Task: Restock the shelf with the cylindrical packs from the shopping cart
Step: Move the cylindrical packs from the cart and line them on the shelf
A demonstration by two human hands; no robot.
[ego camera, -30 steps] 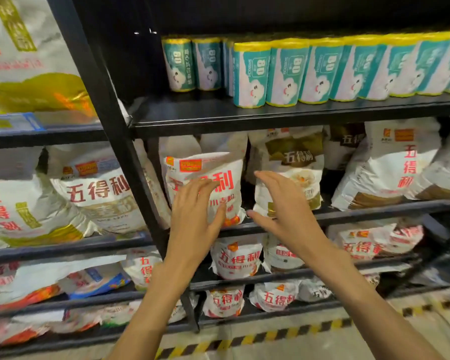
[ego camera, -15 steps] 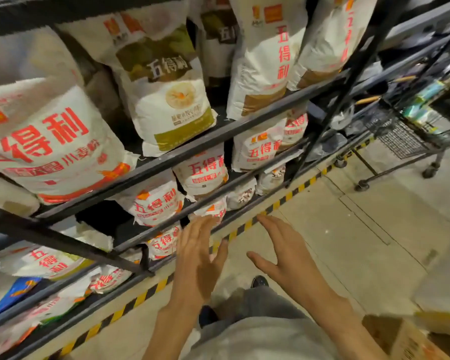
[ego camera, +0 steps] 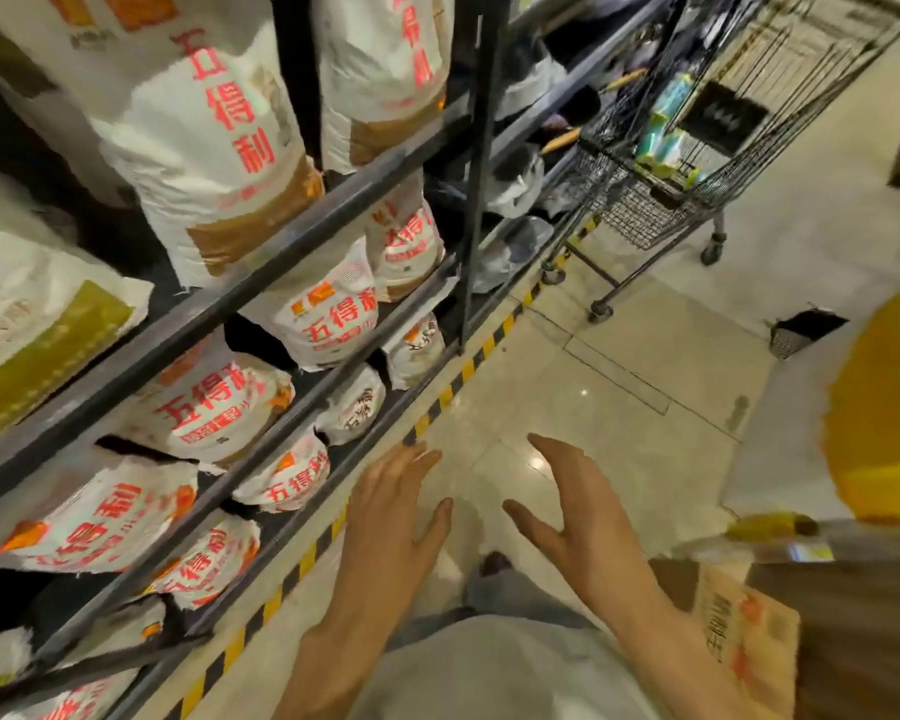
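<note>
Both of my hands are held out low over the tiled floor, palms facing each other, fingers spread, nothing in them. My left hand (ego camera: 393,517) is beside the shelf's bottom edge; my right hand (ego camera: 575,517) is a little to its right. At the upper right stands a wire shopping cart (ego camera: 661,200), far from both hands. Several teal cylindrical packs with yellow ends (ego camera: 663,135) lie inside it. The dark metal shelf (ego camera: 281,252) runs along the left; the level with the cylindrical packs is out of view.
White flour bags with red lettering (ego camera: 328,319) fill the shelf levels. A yellow-and-black hazard strip (ego camera: 453,387) marks the floor by the shelf's foot. A cardboard box (ego camera: 744,631) and a yellow object (ego camera: 884,407) sit at the right. Tiled floor (ego camera: 619,366) lies between me and the cart.
My view has swung down and right, away from the shelf's row of cylindrical packs, bringing the cart into sight. Both hands dropped from in front of the shelf to over the floor, still empty.
</note>
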